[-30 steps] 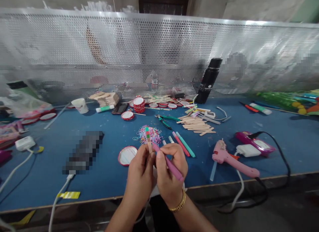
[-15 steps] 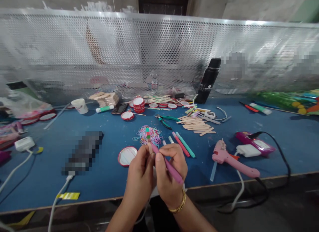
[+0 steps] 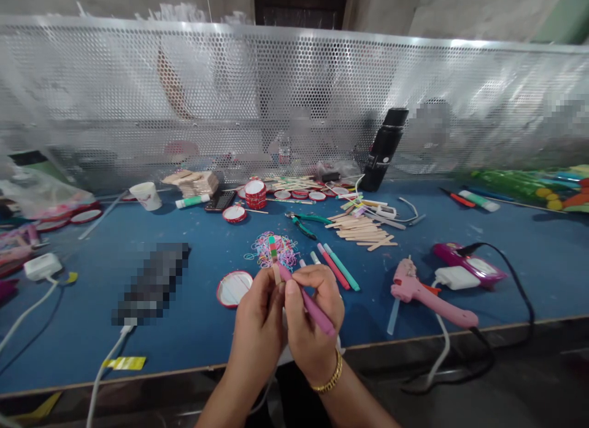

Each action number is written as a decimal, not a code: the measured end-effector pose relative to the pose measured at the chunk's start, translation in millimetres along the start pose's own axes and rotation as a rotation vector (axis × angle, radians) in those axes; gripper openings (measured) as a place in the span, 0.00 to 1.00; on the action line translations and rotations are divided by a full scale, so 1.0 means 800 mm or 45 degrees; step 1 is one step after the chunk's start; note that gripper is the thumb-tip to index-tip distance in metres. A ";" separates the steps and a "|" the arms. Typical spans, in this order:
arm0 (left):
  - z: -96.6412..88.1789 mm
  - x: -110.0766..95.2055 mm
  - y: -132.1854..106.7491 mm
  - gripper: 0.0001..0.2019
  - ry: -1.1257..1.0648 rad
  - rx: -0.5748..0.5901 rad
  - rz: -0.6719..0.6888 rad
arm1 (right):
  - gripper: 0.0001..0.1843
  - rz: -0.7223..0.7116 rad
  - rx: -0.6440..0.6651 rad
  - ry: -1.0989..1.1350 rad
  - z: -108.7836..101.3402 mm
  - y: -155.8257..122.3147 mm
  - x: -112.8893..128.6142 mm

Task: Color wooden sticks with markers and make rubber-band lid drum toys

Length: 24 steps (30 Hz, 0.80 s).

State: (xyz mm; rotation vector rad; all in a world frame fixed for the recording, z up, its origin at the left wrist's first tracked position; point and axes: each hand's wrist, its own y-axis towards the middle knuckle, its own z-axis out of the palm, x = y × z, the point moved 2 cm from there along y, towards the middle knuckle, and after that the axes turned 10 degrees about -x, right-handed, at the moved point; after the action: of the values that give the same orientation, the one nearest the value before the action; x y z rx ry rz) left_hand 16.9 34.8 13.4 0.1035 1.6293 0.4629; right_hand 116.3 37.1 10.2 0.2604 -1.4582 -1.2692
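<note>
Between the fingers of my left hand [image 3: 261,317] stands a wooden craft stick [image 3: 273,250], its upper end coloured in green and red bands. My right hand [image 3: 315,314] is closed round a purple marker [image 3: 317,311], whose tip end meets the stick just above my left fingertips. The exact contact is partly covered by my fingers. Just behind the stick lies a heap of small coloured rubber bands [image 3: 288,251]. A round red-rimmed lid [image 3: 234,289] rests left of my left hand. Beyond my right hand are a red marker [image 3: 334,267] and a teal marker [image 3: 343,268].
Plain craft sticks [image 3: 363,232] lie in a pile behind the markers, beside green-handled pliers [image 3: 304,224]. To the right is a pink glue gun [image 3: 421,296] with cords. A phone [image 3: 154,284] on a cable lies left. A black bottle [image 3: 385,151] leans at the mesh panel [image 3: 221,97].
The purple marker and my right hand have shifted very slightly left and up against the stick. My left hand keeps its hold on the stick.
</note>
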 end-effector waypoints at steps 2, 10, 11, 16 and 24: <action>0.000 -0.001 0.000 0.09 0.007 0.001 0.003 | 0.05 0.026 -0.032 -0.009 -0.001 0.000 -0.001; 0.000 -0.002 0.000 0.08 0.009 -0.009 0.020 | 0.05 -0.016 0.016 0.012 0.001 0.001 0.001; 0.000 -0.002 0.000 0.08 0.010 -0.008 0.017 | 0.05 -0.012 0.002 -0.001 0.001 0.001 0.001; 0.000 -0.001 0.000 0.09 -0.002 0.004 0.024 | 0.05 -0.019 -0.042 0.003 -0.001 0.002 0.002; 0.000 0.001 0.000 0.07 0.004 0.011 0.011 | 0.06 -0.019 0.007 0.008 0.001 0.002 0.002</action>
State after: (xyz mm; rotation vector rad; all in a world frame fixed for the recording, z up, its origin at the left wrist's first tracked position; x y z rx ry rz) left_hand 16.6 35.0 12.7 0.1165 1.6349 0.4627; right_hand 115.8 37.0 12.4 0.2796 -1.4573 -1.2755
